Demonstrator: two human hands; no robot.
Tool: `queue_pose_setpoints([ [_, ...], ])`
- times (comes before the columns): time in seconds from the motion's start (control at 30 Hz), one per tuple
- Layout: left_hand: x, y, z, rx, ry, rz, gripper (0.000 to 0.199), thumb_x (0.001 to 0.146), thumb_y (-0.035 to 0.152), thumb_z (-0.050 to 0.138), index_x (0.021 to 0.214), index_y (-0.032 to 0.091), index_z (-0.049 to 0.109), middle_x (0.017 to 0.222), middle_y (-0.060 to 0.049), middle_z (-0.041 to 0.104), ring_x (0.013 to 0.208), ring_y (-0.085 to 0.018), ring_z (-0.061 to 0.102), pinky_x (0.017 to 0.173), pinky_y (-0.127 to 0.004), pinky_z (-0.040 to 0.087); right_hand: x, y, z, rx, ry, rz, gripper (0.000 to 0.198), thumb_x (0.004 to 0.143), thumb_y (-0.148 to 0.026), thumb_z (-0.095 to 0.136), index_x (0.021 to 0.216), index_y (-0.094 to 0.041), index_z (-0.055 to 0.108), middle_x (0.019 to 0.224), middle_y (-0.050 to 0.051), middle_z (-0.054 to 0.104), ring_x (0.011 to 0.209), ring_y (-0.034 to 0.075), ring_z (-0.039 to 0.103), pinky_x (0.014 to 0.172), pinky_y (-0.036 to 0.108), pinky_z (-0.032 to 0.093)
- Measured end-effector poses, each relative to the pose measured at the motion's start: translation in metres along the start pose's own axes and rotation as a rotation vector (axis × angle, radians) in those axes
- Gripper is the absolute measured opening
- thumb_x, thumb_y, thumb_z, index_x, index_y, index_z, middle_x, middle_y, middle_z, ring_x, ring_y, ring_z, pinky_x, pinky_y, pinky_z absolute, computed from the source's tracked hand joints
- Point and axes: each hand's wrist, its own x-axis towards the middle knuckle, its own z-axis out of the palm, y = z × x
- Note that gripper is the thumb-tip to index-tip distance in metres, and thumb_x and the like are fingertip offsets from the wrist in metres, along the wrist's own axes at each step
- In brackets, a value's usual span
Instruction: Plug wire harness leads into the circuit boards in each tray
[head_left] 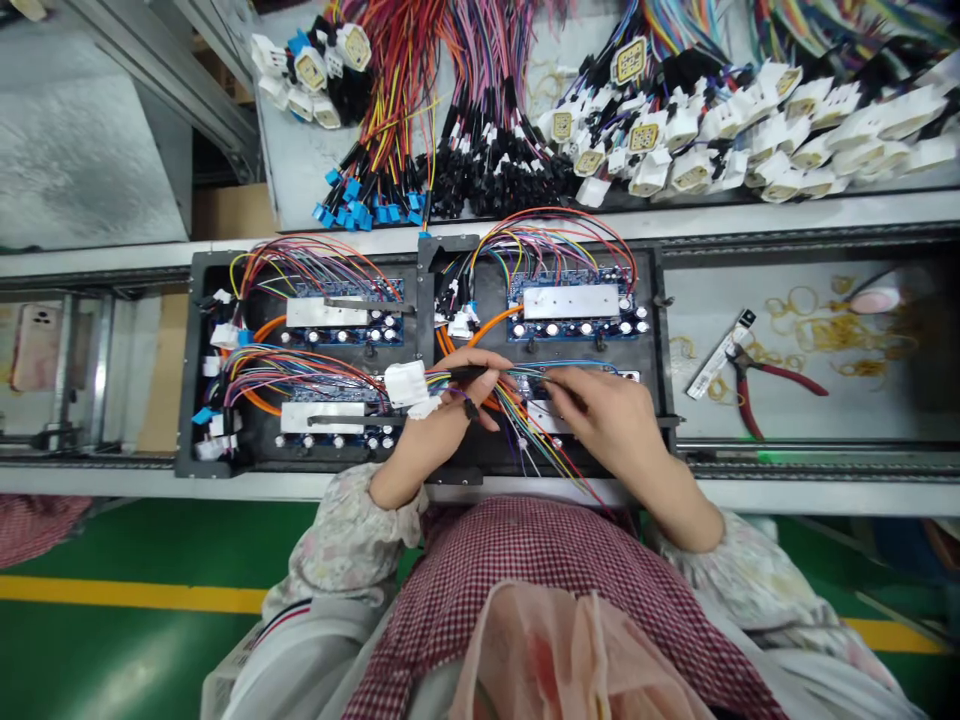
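My left hand point(450, 415) is closed around a wiring harness whose white connectors point(407, 386) stick out to the left. Its loose coloured wires point(534, 428) fan down and to the right. At the right, my right hand point(600, 405) pinches some wires of this harness between thumb and fingertips. Both hands are over the lower right circuit board point(544, 415), which they and the wires partly hide. Behind them lies the upper right circuit board point(571, 303), with a silver heat sink and wires plugged along its far edge.
Two wired circuit boards point(334, 312) sit in the left black tray point(259, 460). Bundles of harnesses with white connectors point(694, 175) and blue connectors point(360, 208) lie on the shelf behind. Red-handled pliers point(780, 372), a white strip point(718, 355) and rubber bands point(825, 335) lie at right.
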Motion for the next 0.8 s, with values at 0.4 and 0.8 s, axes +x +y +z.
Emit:
queue_pose_setpoints([
  [0.4, -0.0021, 0.0022, -0.0035, 0.044, -0.066, -0.017, 0.018, 0.091, 0.035, 0.061, 0.102, 0.020, 0.061, 0.092, -0.006, 0.072, 0.081, -0.017, 0.072, 0.057, -0.021, 0.060, 0.0016, -0.0010, 0.0070, -0.121, 0.061, -0.042, 0.026, 0.095, -0.030, 0.052, 0.094, -0.022, 0.076, 0.078, 0.005, 0.076, 0.068, 0.019, 0.069, 0.061, 0.028, 0.040],
  [0.8, 0.0003, 0.0043, -0.0004, 0.121, -0.012, 0.004, 0.013, 0.090, 0.037, 0.064, 0.098, 0.028, 0.069, 0.082, -0.002, 0.071, 0.074, -0.019, 0.070, 0.053, -0.025, 0.059, 0.0020, -0.0013, 0.0093, -0.137, -0.020, -0.098, 0.028, 0.097, -0.032, 0.049, 0.096, -0.023, 0.075, 0.081, 0.005, 0.076, 0.070, 0.018, 0.068, 0.064, 0.028, 0.040],
])
